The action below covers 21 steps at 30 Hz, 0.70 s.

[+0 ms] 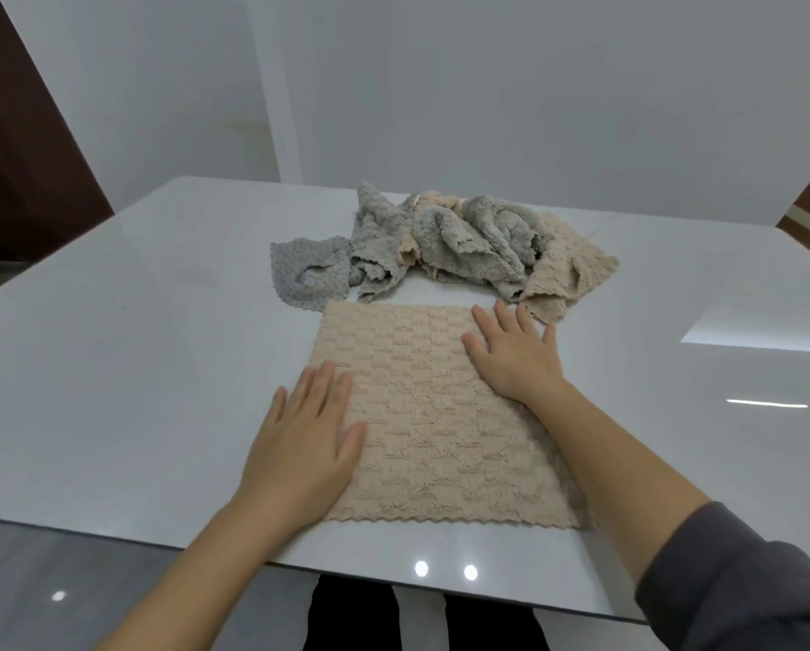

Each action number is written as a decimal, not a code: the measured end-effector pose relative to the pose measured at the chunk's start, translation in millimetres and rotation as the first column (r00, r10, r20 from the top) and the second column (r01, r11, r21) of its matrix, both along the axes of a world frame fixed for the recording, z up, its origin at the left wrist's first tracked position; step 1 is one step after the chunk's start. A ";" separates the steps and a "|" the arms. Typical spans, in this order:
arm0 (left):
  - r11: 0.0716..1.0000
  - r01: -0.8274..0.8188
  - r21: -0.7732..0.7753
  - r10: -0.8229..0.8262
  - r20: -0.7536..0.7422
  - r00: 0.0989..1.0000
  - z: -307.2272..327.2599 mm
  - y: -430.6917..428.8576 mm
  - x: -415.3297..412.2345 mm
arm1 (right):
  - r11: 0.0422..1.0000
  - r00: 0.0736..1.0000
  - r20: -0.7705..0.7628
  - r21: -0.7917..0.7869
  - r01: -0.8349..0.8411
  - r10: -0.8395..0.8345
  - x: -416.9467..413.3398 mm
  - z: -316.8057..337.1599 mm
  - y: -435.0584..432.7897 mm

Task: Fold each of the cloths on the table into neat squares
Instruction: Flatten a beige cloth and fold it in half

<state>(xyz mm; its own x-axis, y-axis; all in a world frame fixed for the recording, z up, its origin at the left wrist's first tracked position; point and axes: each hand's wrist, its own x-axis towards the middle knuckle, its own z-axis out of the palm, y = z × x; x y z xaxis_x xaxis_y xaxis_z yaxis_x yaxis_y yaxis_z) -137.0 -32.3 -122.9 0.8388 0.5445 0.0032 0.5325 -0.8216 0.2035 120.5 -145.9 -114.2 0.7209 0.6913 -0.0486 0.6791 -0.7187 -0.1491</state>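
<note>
Beige waffle-textured cloth (440, 415) lies spread flat on the white counter (135, 321), near the front edge, its scalloped hem facing the person. Left hand (304, 439) rests on the cloth's left border with fingers straight, partly on the counter; it grasps nothing. Right hand (515, 354) lies flat on the far right area, fingers spread, also grasping nothing. Both appear to be flattening the cloth before a fold.

Unfolded pile (445, 242) of grey and beige cloths sits just beyond, with a beige one (567, 274) and a grey dotted one (304, 274) at its flanks, close to the flat cloth's far corners.

Probable faults:
- Uneven palm pressure may drag the pile fabric and set a ridge, giving a skewed square.
- Lifting the far edge may snag the adjacent cloths, since they lie close to it.
- The glossy counter may let the cloth slide during folding, so corners misalign.
</note>
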 end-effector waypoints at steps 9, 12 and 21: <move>0.999 -0.044 -0.003 0.044 0.034 0.998 -4.5 2.5 -6.2 | 0.981 0.988 0.097 0.138 -0.136 0.123 -84.3 31.4 14.1; 0.999 -0.046 0.001 0.045 0.034 0.998 -5.1 2.1 -6.7 | 0.941 0.950 0.035 0.130 -0.311 0.309 -140.7 22.7 8.0; 0.999 -0.046 0.000 0.046 0.036 0.998 -6.6 2.9 -7.1 | 0.937 0.937 -0.011 0.006 -0.350 0.350 -145.5 -0.5 -32.1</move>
<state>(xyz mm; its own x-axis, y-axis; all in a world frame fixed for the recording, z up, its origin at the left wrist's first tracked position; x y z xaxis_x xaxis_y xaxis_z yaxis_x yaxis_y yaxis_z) -144.0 -29.5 -129.5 0.8120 0.5826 0.0336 0.5623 -0.7965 0.2222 -25.0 -178.0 -114.7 0.4326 0.9001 -0.0521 0.8859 -0.4351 -0.1606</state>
